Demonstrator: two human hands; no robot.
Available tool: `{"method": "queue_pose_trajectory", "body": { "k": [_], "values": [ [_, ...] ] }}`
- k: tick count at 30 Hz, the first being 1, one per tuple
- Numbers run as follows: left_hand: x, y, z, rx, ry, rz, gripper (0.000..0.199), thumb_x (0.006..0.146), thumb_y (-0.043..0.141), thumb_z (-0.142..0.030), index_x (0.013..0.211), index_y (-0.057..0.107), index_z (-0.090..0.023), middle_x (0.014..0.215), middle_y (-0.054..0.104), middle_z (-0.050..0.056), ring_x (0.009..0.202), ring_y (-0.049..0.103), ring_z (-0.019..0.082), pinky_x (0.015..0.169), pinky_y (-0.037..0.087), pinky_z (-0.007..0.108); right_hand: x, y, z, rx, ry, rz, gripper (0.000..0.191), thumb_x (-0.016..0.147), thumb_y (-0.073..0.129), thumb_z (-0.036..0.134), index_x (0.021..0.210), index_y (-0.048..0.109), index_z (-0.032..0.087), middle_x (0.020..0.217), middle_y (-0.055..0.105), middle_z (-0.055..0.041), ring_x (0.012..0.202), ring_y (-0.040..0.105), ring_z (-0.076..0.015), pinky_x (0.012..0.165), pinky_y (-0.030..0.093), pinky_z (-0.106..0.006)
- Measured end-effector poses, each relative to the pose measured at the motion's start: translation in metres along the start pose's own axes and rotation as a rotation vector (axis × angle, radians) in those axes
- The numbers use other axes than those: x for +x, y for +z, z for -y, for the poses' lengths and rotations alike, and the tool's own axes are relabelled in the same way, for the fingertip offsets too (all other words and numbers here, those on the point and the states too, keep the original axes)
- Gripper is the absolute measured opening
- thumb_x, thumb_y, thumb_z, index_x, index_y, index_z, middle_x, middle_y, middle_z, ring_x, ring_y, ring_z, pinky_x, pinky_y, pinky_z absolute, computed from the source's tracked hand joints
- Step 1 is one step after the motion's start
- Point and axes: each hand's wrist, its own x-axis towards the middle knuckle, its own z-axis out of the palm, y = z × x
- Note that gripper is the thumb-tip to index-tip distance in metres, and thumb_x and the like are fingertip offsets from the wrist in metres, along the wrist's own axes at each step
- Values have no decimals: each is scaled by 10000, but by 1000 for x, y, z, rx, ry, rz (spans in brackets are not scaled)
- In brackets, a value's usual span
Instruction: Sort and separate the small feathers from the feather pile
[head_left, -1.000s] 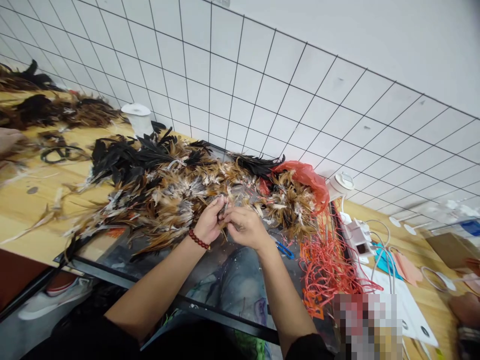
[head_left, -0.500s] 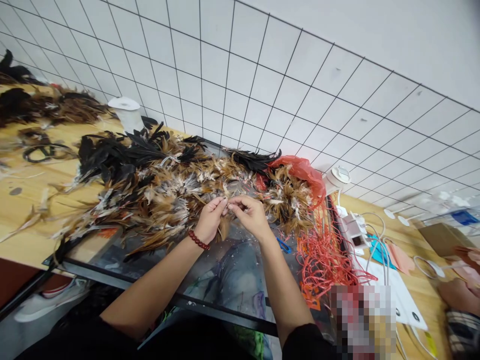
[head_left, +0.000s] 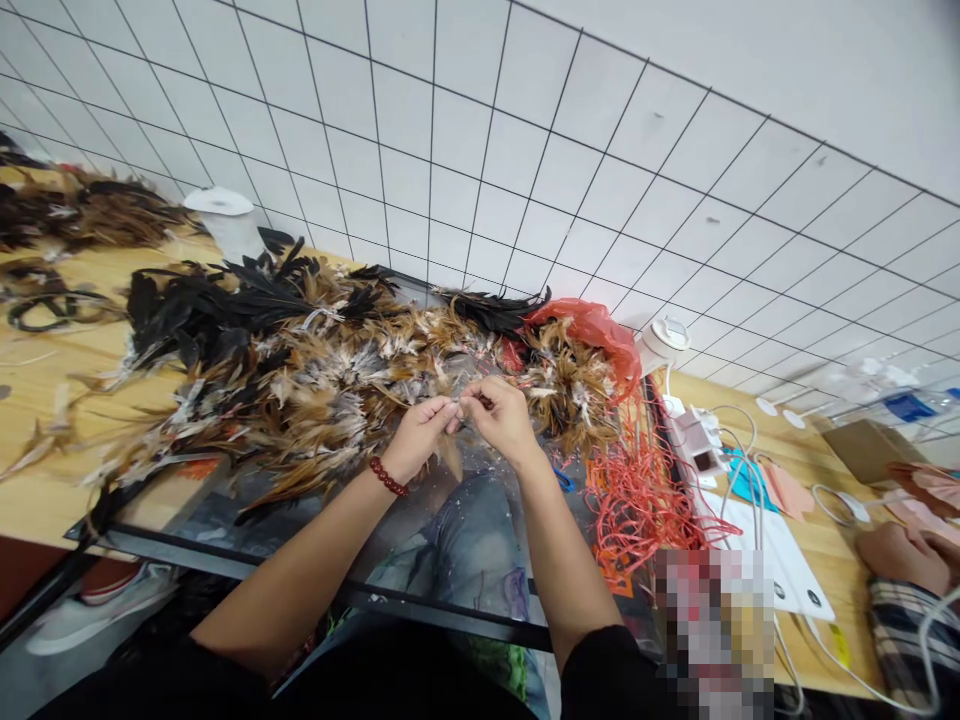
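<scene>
My left hand [head_left: 421, 436], with a dark red bead bracelet [head_left: 388, 477] on its wrist, is closed in a pinch. A brown feather [head_left: 450, 456] hangs from its fingertips. My right hand [head_left: 498, 415] pinches too, its fingertips meeting those of the left; what it grips is too small to make out. Both hands are over a transparent tabletop [head_left: 255, 515], close in front of a pile of brown and white feathers [head_left: 330, 400]. Long black feathers [head_left: 199, 315] lie behind and to the left of that pile.
Right of my hands are red strings [head_left: 637, 500], a red plastic bag [head_left: 592, 330] and blue-handled scissors [head_left: 562, 480]. A white spool [head_left: 229, 225] stands at the back left. White chargers [head_left: 697, 440] and cables lie rightward. Another person's hand [head_left: 904, 555] rests at the right edge. A wire grid [head_left: 480, 150] lines the wall.
The view has shifted slightly, so the table contents appear further left. My right hand has turned a little, its knuckles now higher; both hands stay together at the fingertips.
</scene>
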Motion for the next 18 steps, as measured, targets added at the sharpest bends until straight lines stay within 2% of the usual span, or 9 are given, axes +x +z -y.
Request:
{"method": "queue_pose_trajectory", "body": {
  "k": [2, 4, 6, 9, 12, 14, 18],
  "values": [
    [0, 1, 0, -68, -40, 28, 255, 753, 670, -376, 638, 643, -151, 537, 466, -14, 548, 394, 106, 565, 339, 205, 1, -2, -1, 77, -10, 8, 150, 845, 533, 207, 893, 674, 188, 843, 645, -31, 794, 582, -134, 768, 452, -255],
    [-1, 2, -1, -131, -85, 61, 259, 743, 682, -383, 650, 649, -143, 525, 457, -18, 524, 379, 96, 539, 327, 200, 1, -2, -2, 155, -11, 83, 162, 866, 527, 233, 918, 676, 196, 867, 649, -31, 836, 593, -137, 802, 456, -265],
    [-3, 3, -2, -172, -115, 99, 263, 739, 688, -377, 638, 650, -137, 522, 468, -13, 520, 389, 94, 536, 336, 201, 1, -2, -3, 222, 12, 153, 163, 877, 526, 274, 863, 669, 196, 805, 639, -17, 809, 598, -136, 798, 463, -269],
    [-3, 4, -3, -179, -113, 115, 243, 723, 710, -344, 617, 643, -137, 585, 549, 17, 592, 473, 110, 594, 390, 207, 1, 1, -5, 252, 67, 170, 190, 890, 504, 307, 798, 625, 192, 679, 603, 13, 707, 585, -126, 755, 465, -261],
    [-1, 3, -4, -251, -102, 27, 233, 697, 735, -328, 626, 617, -140, 653, 585, 25, 650, 533, 123, 633, 437, 223, 1, 0, -11, 74, 113, 73, 153, 874, 506, 256, 791, 615, 187, 736, 621, -2, 754, 581, -133, 768, 446, -258],
    [1, 0, -6, -332, -115, -59, 238, 708, 727, -336, 660, 592, -146, 607, 528, -7, 559, 499, 93, 563, 432, 209, 1, -3, -18, -136, 182, 63, 104, 832, 543, 218, 800, 638, 189, 817, 643, -27, 806, 582, -150, 764, 432, -262],
    [6, -10, -11, -370, -127, -220, 237, 740, 702, -332, 712, 555, -148, 559, 431, -58, 386, 296, 14, 375, 255, 136, -3, -6, -26, -479, 371, 315, 91, 777, 594, 221, 783, 685, 220, 819, 680, -53, 804, 615, -188, 691, 417, -271]
  ]
}}
